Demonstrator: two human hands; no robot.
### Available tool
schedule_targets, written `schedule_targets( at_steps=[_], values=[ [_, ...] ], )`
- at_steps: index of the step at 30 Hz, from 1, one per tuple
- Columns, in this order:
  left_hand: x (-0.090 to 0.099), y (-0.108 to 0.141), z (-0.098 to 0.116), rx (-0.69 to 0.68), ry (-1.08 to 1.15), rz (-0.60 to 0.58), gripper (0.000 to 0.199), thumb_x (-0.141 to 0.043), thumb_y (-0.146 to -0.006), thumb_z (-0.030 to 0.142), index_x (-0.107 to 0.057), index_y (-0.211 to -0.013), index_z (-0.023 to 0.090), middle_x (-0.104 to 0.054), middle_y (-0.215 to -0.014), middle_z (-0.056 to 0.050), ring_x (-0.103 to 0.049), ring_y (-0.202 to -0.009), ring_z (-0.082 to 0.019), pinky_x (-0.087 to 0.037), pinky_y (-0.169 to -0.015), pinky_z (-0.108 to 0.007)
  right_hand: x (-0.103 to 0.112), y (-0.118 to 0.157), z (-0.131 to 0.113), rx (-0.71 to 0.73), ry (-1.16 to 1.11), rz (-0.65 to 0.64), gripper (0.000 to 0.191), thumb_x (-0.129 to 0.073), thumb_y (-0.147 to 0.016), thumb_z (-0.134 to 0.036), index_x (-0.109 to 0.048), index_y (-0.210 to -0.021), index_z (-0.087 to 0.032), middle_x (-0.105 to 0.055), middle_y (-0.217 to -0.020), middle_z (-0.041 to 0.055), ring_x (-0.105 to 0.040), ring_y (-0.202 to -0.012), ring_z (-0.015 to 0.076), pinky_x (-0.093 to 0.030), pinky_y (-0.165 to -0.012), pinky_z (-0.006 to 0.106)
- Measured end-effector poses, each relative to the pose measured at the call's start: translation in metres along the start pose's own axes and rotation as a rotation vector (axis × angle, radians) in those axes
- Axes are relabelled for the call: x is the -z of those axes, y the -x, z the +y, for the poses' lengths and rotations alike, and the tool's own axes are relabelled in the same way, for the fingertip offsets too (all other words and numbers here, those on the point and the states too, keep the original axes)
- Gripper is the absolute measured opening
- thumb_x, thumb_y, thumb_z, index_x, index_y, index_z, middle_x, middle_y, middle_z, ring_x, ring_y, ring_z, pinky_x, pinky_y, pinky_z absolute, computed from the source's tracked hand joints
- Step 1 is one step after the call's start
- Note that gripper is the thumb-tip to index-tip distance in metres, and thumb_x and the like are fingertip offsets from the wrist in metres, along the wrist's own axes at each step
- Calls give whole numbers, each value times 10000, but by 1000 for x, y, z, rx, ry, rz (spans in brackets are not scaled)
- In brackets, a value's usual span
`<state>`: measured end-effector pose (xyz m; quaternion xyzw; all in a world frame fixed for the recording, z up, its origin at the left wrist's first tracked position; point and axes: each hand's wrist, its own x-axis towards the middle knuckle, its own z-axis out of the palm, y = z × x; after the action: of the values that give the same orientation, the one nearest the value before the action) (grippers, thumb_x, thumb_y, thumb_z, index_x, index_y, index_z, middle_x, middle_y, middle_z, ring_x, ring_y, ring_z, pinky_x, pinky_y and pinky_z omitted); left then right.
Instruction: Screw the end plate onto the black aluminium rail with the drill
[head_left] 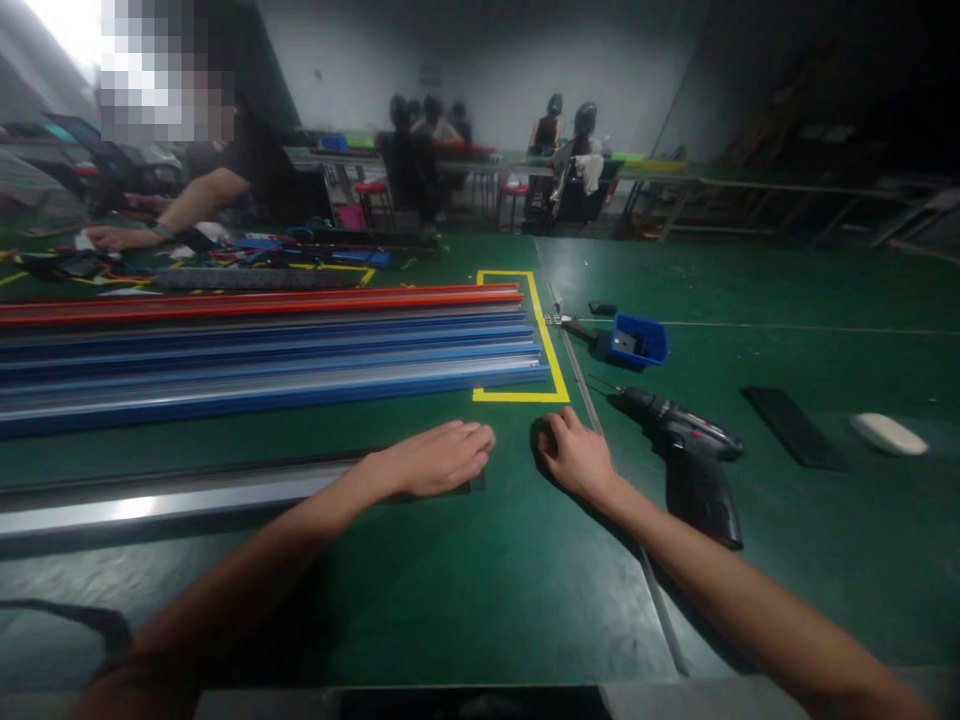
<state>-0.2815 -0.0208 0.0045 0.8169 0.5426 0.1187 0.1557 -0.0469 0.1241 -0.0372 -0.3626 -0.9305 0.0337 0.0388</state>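
My left hand [448,457] lies over the right end of a silver metal profile [172,500], its fingers curled together; whether they grip the profile is hidden. To its right, my right hand [574,452] rests on the green table [465,590], fingers curled in, and what they hold, if anything, cannot be made out. Beyond both hands several long blue profiles [300,372] and red profiles [337,298] lie side by side, their right ends inside a yellow tape outline [521,397]. A black power drill [694,450] lies on its side to the right of my right hand.
Behind the drill are a blue bin [639,340] with small parts and a black-handled tool [579,328]. Farther right lie a dark flat block [793,427] and a white oval object [890,434]. Across the table at left, a person's arm [202,200] reaches over wires.
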Motion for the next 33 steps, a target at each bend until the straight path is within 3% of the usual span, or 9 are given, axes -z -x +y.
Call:
schedule_targets(
  at_steps=[8, 18, 22, 26, 28, 30, 33],
  values=[
    [4, 0, -8, 46, 73, 34, 222, -329, -1087, 334, -460, -962, 207, -586, -906, -50, -535, -778, -181, -424, -707, -338, -2, 0, 2, 2, 7, -5, 297, -482, -1076, -318, -640, -1284, -177, -627, -1270, 139, -705, -943, 256, -475, -686, 323],
    [-1, 3, -10, 79, 93, 79, 294, -306, -1104, 417, -481, -999, 207, -605, -936, -50, -558, -809, -190, -431, -738, -342, -2, -2, 1, 25, 6, 34, 317, -459, -1081, -309, -651, -1286, -161, -640, -1300, 150, -729, -951, 262, -484, -681, 326],
    [-1, 4, -11, 100, 126, 93, 336, -267, -1114, 440, -495, -1050, 202, -614, -946, -54, -576, -816, -191, -435, -744, -341, -6, -3, -2, 52, 14, 56, 366, -465, -1074, -299, -622, -1381, -174, -639, -1352, 146, -737, -950, 257, -493, -681, 320],
    [-3, 2, -11, 113, 138, 91, 358, -262, -1114, 456, -499, -1022, 203, -623, -958, -63, -578, -825, -194, -428, -754, -342, 17, 0, 0, 59, 94, 105, 443, -506, -1054, -342, -585, -1455, -170, -634, -1405, 169, -743, -943, 262, -487, -658, 305],
    [-3, 2, -11, 112, 146, 85, 358, -261, -1113, 453, -500, -1023, 203, -626, -970, -69, -578, -833, -197, -426, -762, -342, 42, 5, 14, -19, 153, 168, 409, -461, -1072, -434, -695, -1276, -168, -709, -1258, 164, -742, -910, 283, -480, -654, 318],
    [-2, 3, -11, 107, 155, 81, 355, -260, -1110, 447, -500, -1019, 201, -623, -967, -73, -576, -830, -199, -423, -758, -341, 69, 13, 39, -216, 177, 181, 531, -375, -1090, -525, -753, -1037, -155, -752, -1027, 177, -737, -840, 304, -481, -657, 354],
    [-3, 3, -12, 96, 160, 97, 346, -265, -1103, 438, -498, -1002, 203, -611, -938, -69, -566, -806, -198, -410, -735, -338, 90, 29, 89, -538, 224, 51, 798, -285, -1042, -725, -762, -887, -104, -730, -899, 288, -737, -821, 416, -499, -654, 469]
  ],
)
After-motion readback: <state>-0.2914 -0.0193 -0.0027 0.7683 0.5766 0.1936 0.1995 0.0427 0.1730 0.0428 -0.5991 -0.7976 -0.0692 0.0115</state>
